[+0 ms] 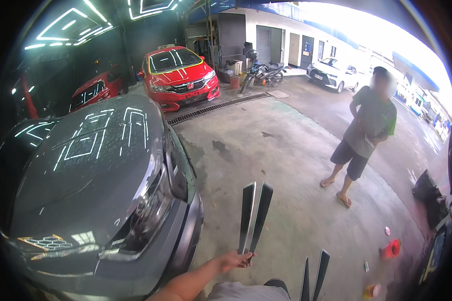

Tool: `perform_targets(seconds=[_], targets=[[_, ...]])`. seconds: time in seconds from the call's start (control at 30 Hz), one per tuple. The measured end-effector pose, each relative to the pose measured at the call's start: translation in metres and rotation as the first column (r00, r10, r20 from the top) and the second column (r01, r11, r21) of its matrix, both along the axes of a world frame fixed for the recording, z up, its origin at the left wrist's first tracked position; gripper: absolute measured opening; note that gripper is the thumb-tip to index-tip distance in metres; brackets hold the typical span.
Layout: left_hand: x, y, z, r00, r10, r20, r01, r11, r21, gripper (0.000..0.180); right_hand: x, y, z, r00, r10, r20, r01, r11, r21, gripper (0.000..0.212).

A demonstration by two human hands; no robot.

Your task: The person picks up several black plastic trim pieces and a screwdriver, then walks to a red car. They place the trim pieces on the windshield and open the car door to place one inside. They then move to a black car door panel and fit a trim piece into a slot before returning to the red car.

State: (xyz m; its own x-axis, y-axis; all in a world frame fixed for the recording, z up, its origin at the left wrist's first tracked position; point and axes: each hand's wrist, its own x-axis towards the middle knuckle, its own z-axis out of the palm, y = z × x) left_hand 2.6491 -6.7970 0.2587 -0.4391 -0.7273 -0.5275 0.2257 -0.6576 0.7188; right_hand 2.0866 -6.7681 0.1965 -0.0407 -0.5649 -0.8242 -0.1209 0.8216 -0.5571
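Observation:
My left hand (238, 259) is closed round the lower ends of long, narrow black car trim strips (247, 210), which stand upright and fan slightly apart at the top. A silver edge shows between them. The left forearm reaches in from the lower edge, beside the front of a dark grey car (85, 185). At the bottom right, two similar black strips (321, 271) rise into the picture. Their lower ends are cut off, and whatever holds them is out of sight. My right hand does not show.
A person (369, 125) in sandals stands on the concrete floor at the right. Red containers (390, 249) sit low at the right. Beyond the drain grate (221, 107) are a red car (178, 78), a motorcycle (263, 72) and a white car (331, 74).

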Motion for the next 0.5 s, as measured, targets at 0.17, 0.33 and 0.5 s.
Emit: perform_targets(seconds=[0.17,0.33,0.5], targets=[[0.027,-0.181,0.008,0.997,0.073,-0.011,-0.074,0.993,-0.091,0.043,0.046,-0.175,-0.028,0.999,0.032,0.040,-0.033,0.999,0.013,0.018],[0.065,-0.323,-0.025,0.982,0.188,-0.013,-0.188,0.982,-0.007,0.041,0.084,-0.386,-0.039,0.992,0.118,0.034,-0.119,0.993,0.022,0.018],[0.128,-0.404,-0.014,0.931,0.360,0.062,-0.363,0.930,0.048,0.040,0.143,-0.594,-0.036,0.969,0.243,0.044,-0.244,0.969,0.034,0.017]])
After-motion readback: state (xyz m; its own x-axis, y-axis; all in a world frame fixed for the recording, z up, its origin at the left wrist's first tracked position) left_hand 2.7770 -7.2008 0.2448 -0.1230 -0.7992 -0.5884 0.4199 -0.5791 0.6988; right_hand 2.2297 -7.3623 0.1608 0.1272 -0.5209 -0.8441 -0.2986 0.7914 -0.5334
